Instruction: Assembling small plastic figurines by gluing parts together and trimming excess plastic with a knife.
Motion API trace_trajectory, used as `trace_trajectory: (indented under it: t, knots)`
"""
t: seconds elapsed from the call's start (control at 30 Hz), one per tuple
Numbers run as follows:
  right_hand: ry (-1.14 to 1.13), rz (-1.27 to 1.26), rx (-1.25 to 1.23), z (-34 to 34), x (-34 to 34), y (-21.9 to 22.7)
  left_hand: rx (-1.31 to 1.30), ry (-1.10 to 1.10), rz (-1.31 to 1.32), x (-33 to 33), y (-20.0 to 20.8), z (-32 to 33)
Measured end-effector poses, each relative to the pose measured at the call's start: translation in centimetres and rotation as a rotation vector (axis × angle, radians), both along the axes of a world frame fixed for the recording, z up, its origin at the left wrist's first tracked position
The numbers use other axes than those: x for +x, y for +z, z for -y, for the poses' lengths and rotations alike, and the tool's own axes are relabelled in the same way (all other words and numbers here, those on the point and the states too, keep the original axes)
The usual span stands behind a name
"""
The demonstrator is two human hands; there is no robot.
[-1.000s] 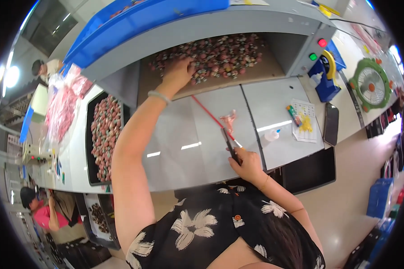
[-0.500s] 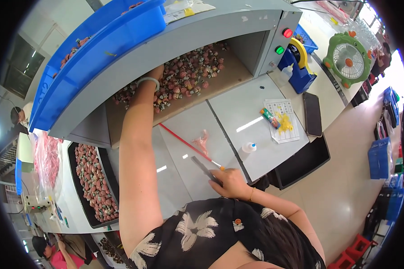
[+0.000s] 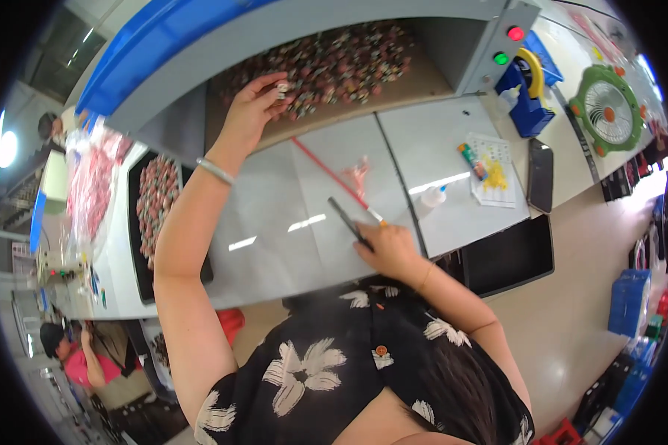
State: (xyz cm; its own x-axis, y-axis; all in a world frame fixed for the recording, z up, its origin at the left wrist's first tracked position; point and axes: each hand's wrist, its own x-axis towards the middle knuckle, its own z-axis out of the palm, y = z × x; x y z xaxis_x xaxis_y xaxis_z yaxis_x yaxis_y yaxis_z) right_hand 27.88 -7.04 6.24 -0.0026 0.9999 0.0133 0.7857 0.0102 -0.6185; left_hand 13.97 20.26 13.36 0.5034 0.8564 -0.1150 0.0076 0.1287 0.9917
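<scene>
My left hand (image 3: 251, 111) is closed on a small pink-and-white figurine piece (image 3: 281, 90), held in the fingertips just in front of the grey cabinet's opening. Behind it, a heap of similar small pieces (image 3: 341, 63) covers the brown cabinet floor. My right hand (image 3: 390, 248) rests low over the grey tabletop, shut on a slim, dark, flat tool (image 3: 346, 219) whose exact kind I cannot make out. Beside those fingers lies a red-handled brush (image 3: 334, 176). A pink scrap (image 3: 358, 172) sits to the right of the brush.
Overhead is the grey cabinet (image 3: 464, 48) with red and green lights. A black tray (image 3: 156, 200) of pieces stands left. To the right are a white bottle (image 3: 433, 196), a paper sheet (image 3: 495, 182), a phone (image 3: 540, 175), a tape dispenser (image 3: 523, 96) and a green fan (image 3: 608, 111).
My left hand has come out of the heap toward me, now with a small piece in its fingers. My right hand keeps the dark tool. The whole view has shifted.
</scene>
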Motion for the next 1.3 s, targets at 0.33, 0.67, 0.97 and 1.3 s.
trace_trajectory:
  t: [0.33,0.67,0.97,1.3]
  knots:
    - [0.018,0.008,0.283,-0.5,-9.1,-0.8,-0.287,-0.191,0.46,-15.2,-4.4,22.9]
    - [0.142,-0.369,0.462,4.9,-11.1,-4.0,-0.067,-0.158,0.491,-13.4,-12.8,27.4]
    - [0.091,-0.365,0.573,5.2,-9.3,-5.6,0.135,-0.144,0.452,-11.1,-13.8,27.2]
    - [0.069,-0.215,0.688,4.1,-8.4,-6.5,0.231,-0.156,0.473,-9.4,-15.8,26.1]
